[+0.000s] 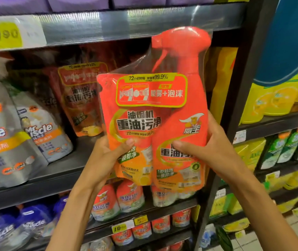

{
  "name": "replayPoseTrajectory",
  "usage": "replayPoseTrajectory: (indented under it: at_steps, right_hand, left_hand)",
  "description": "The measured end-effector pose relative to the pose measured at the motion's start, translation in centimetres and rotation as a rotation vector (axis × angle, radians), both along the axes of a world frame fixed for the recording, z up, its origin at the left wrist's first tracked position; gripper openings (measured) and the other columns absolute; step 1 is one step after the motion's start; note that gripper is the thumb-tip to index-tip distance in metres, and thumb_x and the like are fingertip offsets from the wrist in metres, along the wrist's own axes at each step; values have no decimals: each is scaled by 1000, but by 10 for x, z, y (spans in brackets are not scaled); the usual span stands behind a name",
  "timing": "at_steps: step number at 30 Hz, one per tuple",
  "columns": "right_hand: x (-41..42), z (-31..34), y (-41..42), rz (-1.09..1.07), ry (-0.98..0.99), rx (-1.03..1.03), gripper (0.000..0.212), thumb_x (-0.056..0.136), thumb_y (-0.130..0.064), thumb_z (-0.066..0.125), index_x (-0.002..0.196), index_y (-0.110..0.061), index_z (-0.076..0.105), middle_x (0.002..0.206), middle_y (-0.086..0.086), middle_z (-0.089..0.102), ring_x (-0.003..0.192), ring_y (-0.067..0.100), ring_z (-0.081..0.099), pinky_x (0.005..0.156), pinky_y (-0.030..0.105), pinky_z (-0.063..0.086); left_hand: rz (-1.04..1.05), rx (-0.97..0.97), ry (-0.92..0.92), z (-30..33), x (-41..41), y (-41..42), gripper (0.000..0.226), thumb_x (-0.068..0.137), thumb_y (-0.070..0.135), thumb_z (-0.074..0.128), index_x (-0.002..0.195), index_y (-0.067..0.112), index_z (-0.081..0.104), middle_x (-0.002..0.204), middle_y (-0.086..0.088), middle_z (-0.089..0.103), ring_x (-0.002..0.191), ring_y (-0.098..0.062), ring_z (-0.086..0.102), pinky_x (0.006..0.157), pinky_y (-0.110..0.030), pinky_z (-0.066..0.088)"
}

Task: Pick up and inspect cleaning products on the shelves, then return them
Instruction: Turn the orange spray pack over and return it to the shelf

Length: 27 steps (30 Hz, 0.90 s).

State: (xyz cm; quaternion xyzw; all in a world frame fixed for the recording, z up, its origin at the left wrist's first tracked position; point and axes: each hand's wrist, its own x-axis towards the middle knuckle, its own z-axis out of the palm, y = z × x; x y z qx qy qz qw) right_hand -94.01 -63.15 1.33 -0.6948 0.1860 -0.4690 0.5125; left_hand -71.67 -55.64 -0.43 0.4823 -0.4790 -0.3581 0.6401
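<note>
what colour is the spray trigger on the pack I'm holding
Red-orange, matching the bottle; the spray trigger shows under clear plastic wrap in the head view.

Glossy clear plastic wrap (162,57) over orange plastic spray bottle (180,124), shiny foil-like pouches (41,127), matt dark shelf (63,171)

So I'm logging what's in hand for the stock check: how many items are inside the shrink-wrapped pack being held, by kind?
Red-orange trigger spray bottle: 1
Red-orange refill pouch: 1
Total: 2, wrapped together as one clear plastic bundle, gripped by the left hand and the right hand.
</note>
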Motion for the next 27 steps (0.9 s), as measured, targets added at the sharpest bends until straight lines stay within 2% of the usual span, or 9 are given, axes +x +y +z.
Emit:
replayPoseTrajectory:
  at_steps: [3, 6, 9, 13, 15, 17, 20, 24, 27]
  right_hand:
    - [-5, -2, -1, 37, -7, -69, 70, 66, -10, 85, 120, -41, 52, 109, -11, 69, 99, 8, 69, 73, 17, 55]
    - [-13, -5, -2, 51, 18, -84, 67, 59, -18, 85, 111, -52, 58, 107, -17, 70, 97, 1, 68, 72, 14, 54]
    - [-19, -11, -6, 27, 55, -83, 65, 53, -22, 87, 105, -51, 62, 100, -20, 72, 90, -3, 68, 69, 10, 53]
    - [-27, -14, -7, 35, 91, -48, 59, 48, -35, 93, 102, -30, 69, 97, -9, 75, 91, 6, 71, 73, 15, 54]
    - [-28, -13, -5, 28, 107, -67, 54, 50, -31, 91, 100, -32, 71, 96, -10, 75, 91, 5, 71, 74, 15, 54]
    - [-28, -11, -3, 24, 77, -52, 57, 48, -31, 92, 101, -39, 69, 98, -8, 75, 94, 8, 70, 75, 17, 55]
    - [-28, -11, -1, 18, 28, -2, 67, 38, -45, 94, 99, -45, 67, 99, -12, 74, 93, 6, 70, 70, 16, 55]
    - [-24, -11, 6, -9, -22, 37, 88, 33, -49, 94, 111, -23, 60, 93, -5, 76, 86, 14, 73, 65, 22, 57]
    - [-24, -4, 19, -65, -83, -27, 73, 37, -43, 93, 104, -38, 63, 92, -7, 75, 82, 12, 73, 62, 21, 57]
  left_hand:
    - [10, -8, -67, -1, -2, 6, 35, 70, 44, 77, 97, 22, 73, 95, -3, 75, 84, -22, 72, 53, -33, 58]
    - [35, -32, -146, -2, -2, 10, 21, 73, 33, 76, 93, 28, 74, 92, -2, 76, 80, -24, 73, 53, -40, 59]
    - [77, -72, -210, -5, -4, 11, 18, 72, 22, 71, 88, 30, 76, 87, 4, 76, 81, -15, 73, 61, -31, 59]
    - [38, -180, -261, -1, -13, 14, 34, 70, 10, 69, 86, 39, 75, 88, 13, 75, 85, -6, 71, 70, -15, 54]
    - [35, -201, -298, 3, -15, 15, 38, 69, 8, 68, 85, 42, 75, 87, 16, 75, 87, -3, 70, 72, -12, 52]
    - [37, -202, -284, 3, -14, 14, 34, 70, 9, 69, 85, 39, 76, 87, 14, 75, 86, -4, 71, 71, -13, 52]
    - [47, -169, -215, 3, -15, 12, 23, 70, 19, 77, 89, 31, 76, 88, 7, 76, 82, -10, 72, 62, -17, 54]
    - [20, -133, -109, 3, -23, 8, 20, 69, 24, 77, 89, 28, 75, 85, 3, 76, 71, -11, 72, 46, -19, 52]
    - [22, -93, -42, 9, -28, 4, 34, 66, 26, 76, 100, 25, 68, 89, 5, 75, 72, -8, 71, 45, -19, 52]
